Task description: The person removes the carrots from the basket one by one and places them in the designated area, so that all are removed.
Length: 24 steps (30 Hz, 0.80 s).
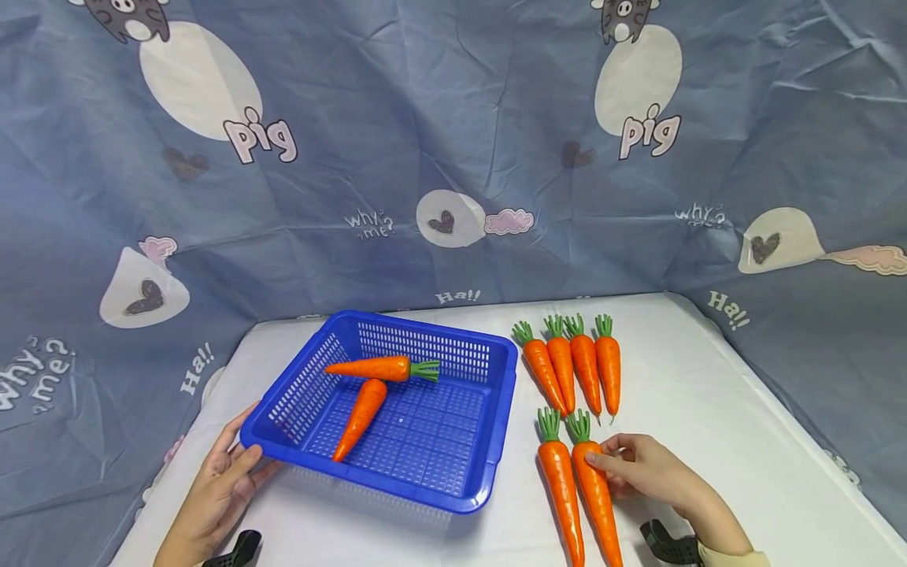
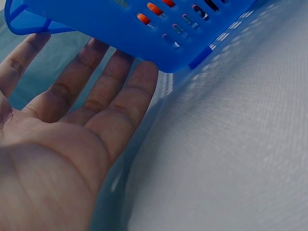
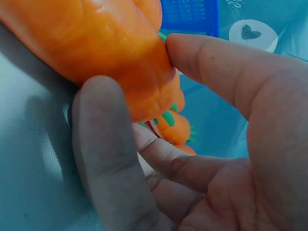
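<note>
A blue plastic basket (image 1: 404,492) holds two orange carrots, one lying crosswise (image 1: 372,368) and one slanting (image 1: 360,419). My left hand (image 1: 220,488) touches the basket's near-left corner, thumb by the rim. In the left wrist view its fingers (image 2: 137,89) are nearly straight against the basket's outer wall. To the right of the basket, my right hand (image 1: 648,468) pinches the upper part of a carrot (image 1: 598,504) with green stalks. Thumb and fingers lie on opposite sides of that carrot in the right wrist view. Another carrot (image 1: 561,488) lies just left of it.
A row of several carrots (image 1: 584,362) lies behind the right hand, stalks pointing away, close to the basket's right side. A white cloth (image 1: 680,378) covers the table. Blue printed fabric (image 1: 468,134) hangs behind and at both sides.
</note>
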Motion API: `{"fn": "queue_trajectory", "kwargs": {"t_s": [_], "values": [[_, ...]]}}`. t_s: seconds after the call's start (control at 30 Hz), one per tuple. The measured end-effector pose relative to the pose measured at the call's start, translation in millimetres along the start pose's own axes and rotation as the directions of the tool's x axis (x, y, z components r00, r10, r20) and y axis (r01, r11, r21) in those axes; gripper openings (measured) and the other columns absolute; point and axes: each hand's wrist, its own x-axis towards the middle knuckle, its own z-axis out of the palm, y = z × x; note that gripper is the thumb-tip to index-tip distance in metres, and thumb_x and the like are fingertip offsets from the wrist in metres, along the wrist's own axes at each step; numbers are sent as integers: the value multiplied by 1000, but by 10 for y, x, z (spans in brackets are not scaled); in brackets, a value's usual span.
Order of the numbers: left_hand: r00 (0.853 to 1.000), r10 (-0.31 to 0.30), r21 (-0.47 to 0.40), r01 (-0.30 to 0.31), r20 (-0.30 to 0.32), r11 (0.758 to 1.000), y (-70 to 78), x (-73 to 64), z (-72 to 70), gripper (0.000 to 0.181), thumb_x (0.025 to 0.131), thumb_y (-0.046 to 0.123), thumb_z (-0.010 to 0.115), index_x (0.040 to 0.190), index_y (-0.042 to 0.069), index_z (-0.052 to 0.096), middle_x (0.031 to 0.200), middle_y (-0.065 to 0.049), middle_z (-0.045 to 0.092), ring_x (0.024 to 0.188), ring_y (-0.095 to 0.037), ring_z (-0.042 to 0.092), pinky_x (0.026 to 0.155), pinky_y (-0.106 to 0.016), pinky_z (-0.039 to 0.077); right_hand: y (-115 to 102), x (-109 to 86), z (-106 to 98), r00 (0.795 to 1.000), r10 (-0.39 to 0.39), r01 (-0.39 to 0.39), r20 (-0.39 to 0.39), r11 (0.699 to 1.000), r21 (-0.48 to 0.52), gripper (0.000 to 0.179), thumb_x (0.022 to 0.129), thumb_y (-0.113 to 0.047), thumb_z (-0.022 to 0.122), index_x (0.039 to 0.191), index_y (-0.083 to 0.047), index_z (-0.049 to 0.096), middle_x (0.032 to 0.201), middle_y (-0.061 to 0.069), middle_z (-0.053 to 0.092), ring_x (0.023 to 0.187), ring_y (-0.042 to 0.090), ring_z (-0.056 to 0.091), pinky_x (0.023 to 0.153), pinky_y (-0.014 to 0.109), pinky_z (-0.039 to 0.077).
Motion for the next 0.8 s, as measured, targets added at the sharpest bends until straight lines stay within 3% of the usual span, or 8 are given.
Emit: {"fn": "queue_trajectory", "kwargs": {"t_s": [0.2, 0.3, 0.53, 0.8], "values": [[999, -29, 23, 30, -45, 999, 5, 5, -3, 58, 113, -2, 43, 160, 33, 45, 143, 13, 69, 126, -8, 71, 99, -30, 64, -11, -3, -2, 1000, 16, -16, -6, 1000, -9, 52, 101, -42, 75, 120, 5, 65, 89, 6, 68, 77, 16, 66, 71, 31, 64], [999, -22, 25, 23, -36, 999, 4, -1, -5, 58, 113, -2, 42, 160, 33, 45, 144, 13, 68, 127, -8, 71, 99, -30, 64, -14, -11, -11, 1000, 18, -18, -12, 1000, -17, 53, 101, -43, 75, 120, 5, 65, 89, 6, 69, 78, 16, 67, 71, 30, 64], [999, -22, 27, 23, -32, 999, 13, -5, 11, 57, 114, -1, 41, 160, 33, 44, 145, 14, 68, 127, -8, 70, 99, -29, 63, -17, -64, -85, 998, -65, 65, 4, 998, 10, 49, 104, -38, 72, 121, 7, 65, 84, 5, 69, 78, 17, 69, 69, 29, 64], [998, -34, 36, 37, -56, 999, 22, 0, 25, 57, 114, 0, 43, 159, 34, 45, 142, 15, 69, 125, -7, 71, 98, -29, 64, -149, -66, -152, 992, -96, 97, -81, 995, 10, 45, 104, -33, 72, 123, 6, 64, 88, 7, 70, 80, 16, 69, 70, 28, 64]]}}
